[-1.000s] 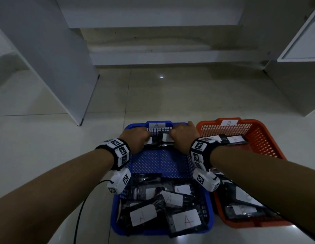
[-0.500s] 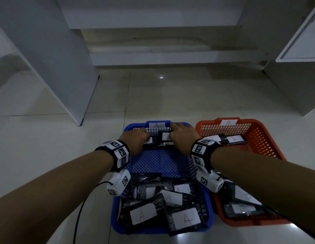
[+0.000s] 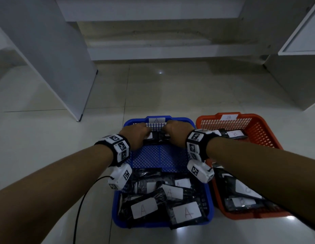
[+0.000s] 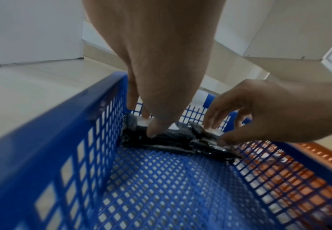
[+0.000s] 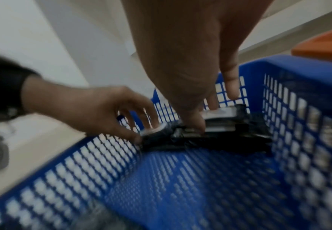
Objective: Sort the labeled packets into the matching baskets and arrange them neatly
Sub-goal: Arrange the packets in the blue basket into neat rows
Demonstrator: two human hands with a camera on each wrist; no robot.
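Observation:
A blue basket [image 3: 162, 157] labelled A and an orange basket [image 3: 259, 131] labelled B stand side by side on the floor. Two short stacks of black packets [image 3: 156, 139] with white labels lie against the blue basket's far wall. My left hand [image 3: 137, 136] pinches the left stack [image 4: 171, 140], thumb in front and fingers behind. My right hand [image 3: 177, 132] pinches the right stack [image 5: 230, 137] the same way. Several loose A packets [image 3: 170, 199] are heaped at the blue basket's near end. B packets [image 3: 236, 133] lie in the orange basket.
The baskets sit on pale floor tiles [image 3: 170, 95]. A white cabinet panel [image 3: 52, 59] stands at the left and another white unit [image 3: 297, 76] at the right. A black cable [image 3: 79, 208] hangs from my left wrist. The blue basket's middle floor is bare mesh.
Both hands stay at the far wall of the blue basket. My right hand has shifted a little to the left and come off the rim onto the packets.

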